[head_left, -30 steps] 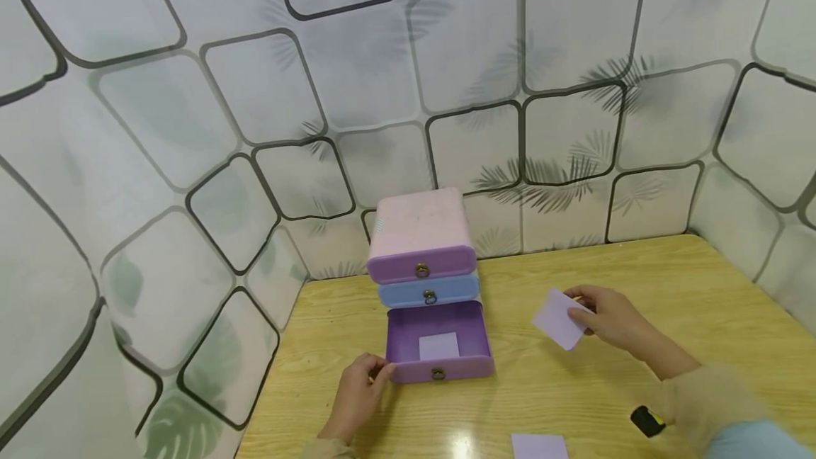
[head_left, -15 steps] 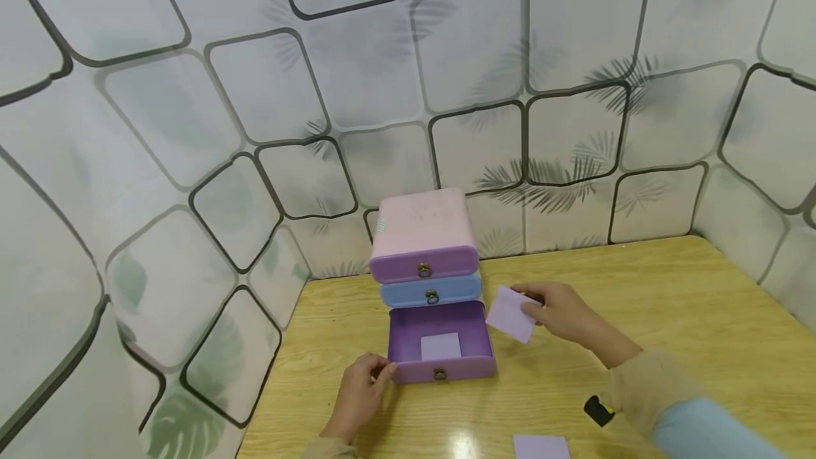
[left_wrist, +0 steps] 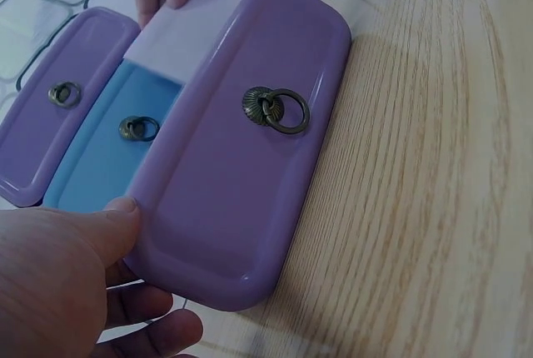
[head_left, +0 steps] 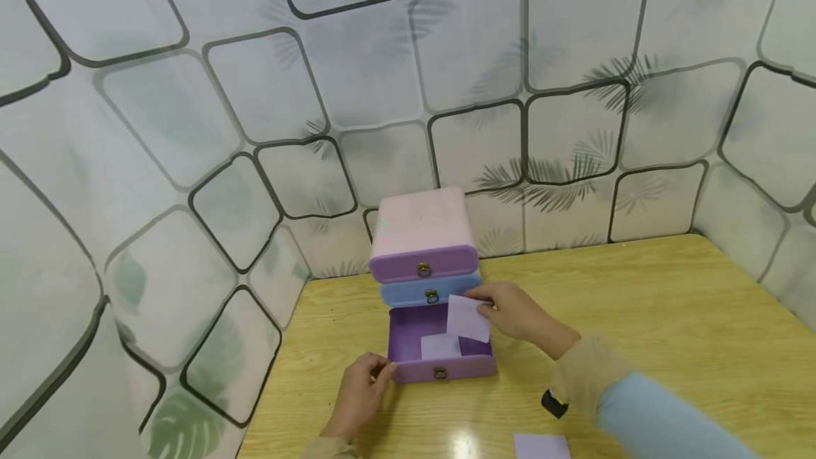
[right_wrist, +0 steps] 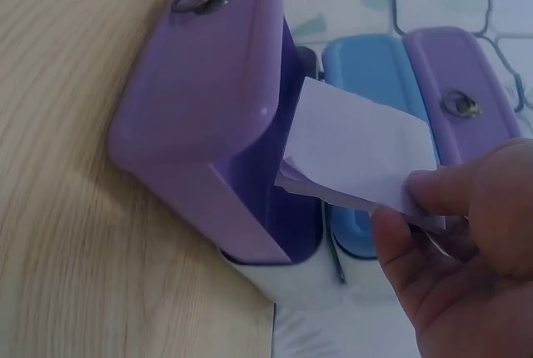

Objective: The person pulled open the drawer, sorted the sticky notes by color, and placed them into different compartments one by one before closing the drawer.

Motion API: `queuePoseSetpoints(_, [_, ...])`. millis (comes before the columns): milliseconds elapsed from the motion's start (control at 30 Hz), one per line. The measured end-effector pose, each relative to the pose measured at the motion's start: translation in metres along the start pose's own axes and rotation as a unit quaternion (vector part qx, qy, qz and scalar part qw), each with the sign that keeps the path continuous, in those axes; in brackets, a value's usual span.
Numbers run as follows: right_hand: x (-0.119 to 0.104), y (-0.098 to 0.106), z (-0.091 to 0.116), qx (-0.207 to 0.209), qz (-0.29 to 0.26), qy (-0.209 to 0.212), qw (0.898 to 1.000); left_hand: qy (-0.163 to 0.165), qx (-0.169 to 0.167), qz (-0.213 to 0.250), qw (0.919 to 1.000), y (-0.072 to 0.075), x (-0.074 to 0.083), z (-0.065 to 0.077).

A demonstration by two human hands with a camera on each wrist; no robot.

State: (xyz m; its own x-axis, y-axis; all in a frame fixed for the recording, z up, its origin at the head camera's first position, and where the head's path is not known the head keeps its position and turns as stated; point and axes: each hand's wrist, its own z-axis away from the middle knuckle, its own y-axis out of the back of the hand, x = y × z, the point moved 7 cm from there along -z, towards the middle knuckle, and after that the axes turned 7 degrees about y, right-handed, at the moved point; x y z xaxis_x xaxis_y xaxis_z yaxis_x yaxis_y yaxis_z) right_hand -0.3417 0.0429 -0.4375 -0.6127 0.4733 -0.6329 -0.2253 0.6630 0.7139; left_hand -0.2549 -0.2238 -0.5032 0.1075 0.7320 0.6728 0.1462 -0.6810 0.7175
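Note:
My right hand (head_left: 518, 314) pinches a small square pad of pale lilac sticky notes (head_left: 467, 318) between thumb and fingers. The pad hangs over the right side of the pulled-out purple bottom drawer (head_left: 411, 372); in the right wrist view the sheets (right_wrist: 358, 146) part a little at one edge. Inside the drawer lies another pale lilac paper square (head_left: 438, 348), partly overlapped by the held pad in the head view. My left hand (head_left: 358, 389) grips the drawer's front left corner, its thumb (left_wrist: 117, 223) at the front panel's edge and its fingers curled around the side.
Above the drawer, the pink cabinet (head_left: 422, 222) has a blue drawer (head_left: 408, 293) and a purple top drawer (head_left: 395, 267), both pushed in, with ring pulls. Another lilac paper square (head_left: 542, 447) lies at the table's front edge. A patterned wall (head_left: 382, 161) stands behind.
My right hand has carried the sticky notes leftward, from above the table on the right to over the open drawer. My left hand stays at the drawer corner.

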Motion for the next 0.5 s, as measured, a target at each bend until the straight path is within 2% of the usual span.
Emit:
queuePoseSetpoints(200, [-0.005, -0.019, -0.015, -0.024, -0.002, -0.009, 1.0, -0.009, 0.015, 0.002, 0.9998, 0.002, 0.001, 0.001])
queuePoseSetpoints(500, [-0.007, -0.041, -0.031, -0.05, -0.012, -0.02, 0.998, -0.012, 0.011, 0.003, 0.9999, 0.001, -0.002, 0.0])
